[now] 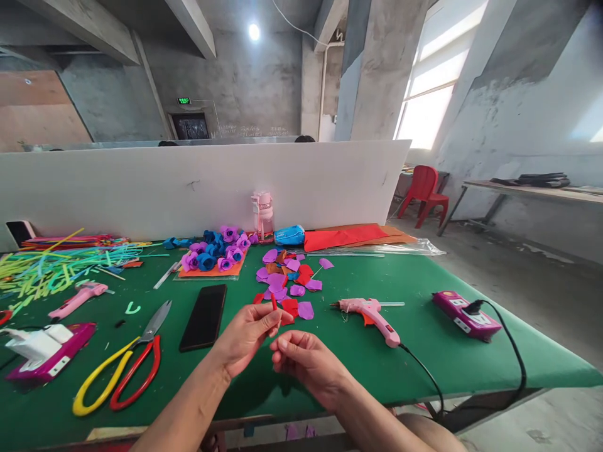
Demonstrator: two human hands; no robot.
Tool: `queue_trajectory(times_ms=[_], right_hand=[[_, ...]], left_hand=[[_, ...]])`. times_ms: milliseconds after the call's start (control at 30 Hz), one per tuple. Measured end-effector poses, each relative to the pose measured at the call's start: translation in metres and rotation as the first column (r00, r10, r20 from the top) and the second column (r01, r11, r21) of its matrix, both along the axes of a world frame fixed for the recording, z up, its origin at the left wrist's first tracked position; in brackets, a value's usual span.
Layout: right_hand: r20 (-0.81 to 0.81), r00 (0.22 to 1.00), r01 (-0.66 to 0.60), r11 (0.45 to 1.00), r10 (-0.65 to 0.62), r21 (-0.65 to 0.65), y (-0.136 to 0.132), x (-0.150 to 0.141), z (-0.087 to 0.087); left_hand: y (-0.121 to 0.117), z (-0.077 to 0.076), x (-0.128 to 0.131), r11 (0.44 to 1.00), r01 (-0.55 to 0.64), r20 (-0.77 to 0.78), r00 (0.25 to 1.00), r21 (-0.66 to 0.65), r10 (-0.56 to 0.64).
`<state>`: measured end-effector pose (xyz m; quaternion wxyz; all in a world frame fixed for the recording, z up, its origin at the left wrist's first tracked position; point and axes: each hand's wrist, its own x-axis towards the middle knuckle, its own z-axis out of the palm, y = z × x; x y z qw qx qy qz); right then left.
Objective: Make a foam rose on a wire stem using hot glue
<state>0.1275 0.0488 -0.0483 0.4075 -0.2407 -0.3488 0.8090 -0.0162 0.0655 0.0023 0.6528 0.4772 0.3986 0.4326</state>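
My left hand [252, 333] pinches a narrow, rolled-looking red paper piece [274, 302] between thumb and fingers, its tip pointing up. Just below and to the right, my right hand [308, 364] has its fingertips pressed together, close to the left fingers; whether anything is between them is hidden. Beyond both hands lie loose purple paper petals [306, 310], with red, brown and blue ones among them. To the right rests a pink glue gun [372, 312], a clear glue stick poking from its back. A black phone [203, 317] lies left of my left hand.
Scissors [141, 358] with yellow and red handles lie left, near a power strip [56, 361] and a second glue gun [80, 300]. Purple and blue paper flowers [214, 251] are heaped behind. Another power strip [466, 315] trails a cable on the right. A white panel [188, 182] borders the back.
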Motion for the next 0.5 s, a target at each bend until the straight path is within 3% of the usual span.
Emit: queue_trajectory(times_ms=[133,233,333,433,500], right_hand=[[0.044,0.999,-0.002,0.999,0.000,0.032,0.001,0.001,0.002],[0.176,0.982,0.044,0.988,-0.070,0.150,0.002,0.002,0.005],[0.219,0.969,0.065,0.974,-0.114,0.218,0.002,0.003,0.006],[0.156,0.982,0.081,0.983,-0.107,0.164,0.002,0.005,0.005],[0.129,0.986,0.092,0.988,-0.108,0.125,0.003,0.006,0.004]], left_hand=[[0.000,-0.001,0.006,0.996,-0.073,0.068,0.995,-0.053,0.077],[-0.001,-0.001,0.007,0.996,-0.084,0.094,0.992,-0.025,0.086],[-0.003,0.001,0.004,0.999,-0.005,0.079,0.997,0.034,0.002],[-0.002,0.004,-0.002,0.987,0.140,0.054,0.988,0.073,-0.144],[-0.001,0.005,-0.005,0.982,0.172,0.037,0.984,0.077,-0.175]])
